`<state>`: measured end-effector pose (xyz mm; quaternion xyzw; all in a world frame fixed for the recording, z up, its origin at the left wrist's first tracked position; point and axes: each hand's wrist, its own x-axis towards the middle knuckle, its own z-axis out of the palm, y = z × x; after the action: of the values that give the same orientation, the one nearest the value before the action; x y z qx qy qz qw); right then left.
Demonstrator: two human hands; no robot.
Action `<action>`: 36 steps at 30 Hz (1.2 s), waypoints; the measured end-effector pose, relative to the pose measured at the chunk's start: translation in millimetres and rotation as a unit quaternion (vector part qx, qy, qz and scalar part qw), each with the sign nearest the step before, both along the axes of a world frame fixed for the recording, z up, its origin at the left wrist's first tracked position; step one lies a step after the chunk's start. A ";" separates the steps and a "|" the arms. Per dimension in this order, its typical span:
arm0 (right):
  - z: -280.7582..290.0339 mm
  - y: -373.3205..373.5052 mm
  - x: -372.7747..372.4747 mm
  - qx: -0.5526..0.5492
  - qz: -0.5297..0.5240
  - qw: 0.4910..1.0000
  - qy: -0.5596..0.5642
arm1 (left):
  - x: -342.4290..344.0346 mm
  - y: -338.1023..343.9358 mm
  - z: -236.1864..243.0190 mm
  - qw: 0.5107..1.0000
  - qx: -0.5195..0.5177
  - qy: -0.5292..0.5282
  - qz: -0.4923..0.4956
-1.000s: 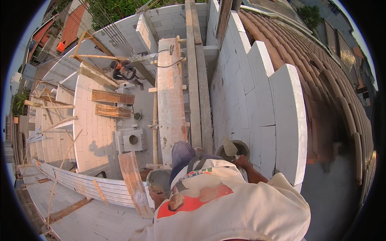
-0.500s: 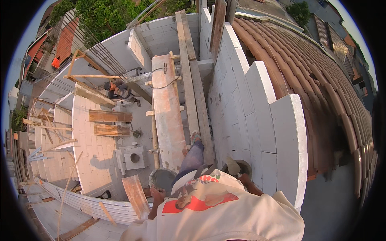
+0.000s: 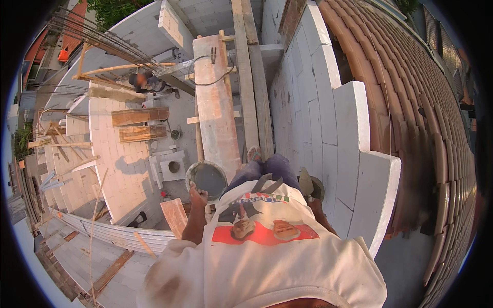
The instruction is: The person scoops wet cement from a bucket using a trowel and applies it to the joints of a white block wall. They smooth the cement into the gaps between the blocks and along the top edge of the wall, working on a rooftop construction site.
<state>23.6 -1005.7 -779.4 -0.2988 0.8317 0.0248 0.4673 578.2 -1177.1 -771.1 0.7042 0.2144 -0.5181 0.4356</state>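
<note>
My left hand (image 3: 198, 194) is closed over the near rim of a round bucket (image 3: 222, 171) holding smooth grey liquid. The bucket sits left of my legs, by the near end of a wide, stained board (image 3: 215, 120). On my right side, my right hand (image 3: 313, 204) is closed around a trowel (image 3: 305, 181), its pointed blade facing up and its handle hidden by the fingers. A second, dark bucket (image 3: 319, 190) shows behind the blade, beside the block wall; its contents are mostly hidden. My shirt covers much of the right forearm.
Two long planks (image 3: 249, 92) run ahead under my foot. A white block wall (image 3: 334, 154) with a stepped top borders a tiled roof (image 3: 400, 87) on the right. A dark cable loop (image 3: 233, 64) lies on the board. Far below left, a co-worker (image 3: 146, 82) crouches near wooden panels (image 3: 139, 116).
The left bucket and my left hand now appear higher and more fully in view. My right hand and the trowel also appear higher. The whole view has tilted downward, showing more of my legs.
</note>
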 end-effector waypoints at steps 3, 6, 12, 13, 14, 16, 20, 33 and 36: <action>-5.1 -31.8 14.5 -0.101 -0.029 0.994 -0.002 | 8.9 -53.6 -3.9 0.997 -0.052 0.013 -0.051; 37.0 -110.8 27.3 -0.098 -0.097 0.990 -0.043 | 1.7 -117.7 8.8 0.993 -0.070 -0.004 -0.093; -17.1 -195.2 5.2 -0.048 -0.099 0.993 -0.050 | -15.0 -234.2 5.2 0.995 -0.053 -0.028 -0.083; -28.9 -211.6 3.3 -0.055 -0.089 0.994 -0.037 | -16.1 -253.5 3.7 0.995 -0.052 -0.031 -0.078; -33.4 -226.4 0.8 -0.045 -0.082 0.995 -0.032 | -18.2 -266.1 4.5 0.996 -0.046 -0.034 -0.075; -39.8 -255.3 -4.5 -0.022 -0.063 0.998 -0.021 | -20.8 -290.6 7.4 0.996 -0.043 -0.040 -0.069; -60.1 -323.1 -19.1 0.041 -0.052 0.996 -0.053 | -22.1 -338.3 14.1 0.995 -0.056 -0.036 -0.069; -64.9 -552.5 -55.6 -0.037 0.033 0.998 -0.049 | -36.4 -477.2 -18.3 0.989 -0.020 -0.004 -0.143; -71.6 -620.3 -59.1 -0.056 0.088 0.993 -0.049 | -47.5 -522.9 -22.2 0.985 0.026 -0.014 -0.172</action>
<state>-35.5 -1626.0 -851.0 -0.3975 0.7781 0.0043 0.4863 530.7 -1700.0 -793.3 0.7491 0.0972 -0.5693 0.3246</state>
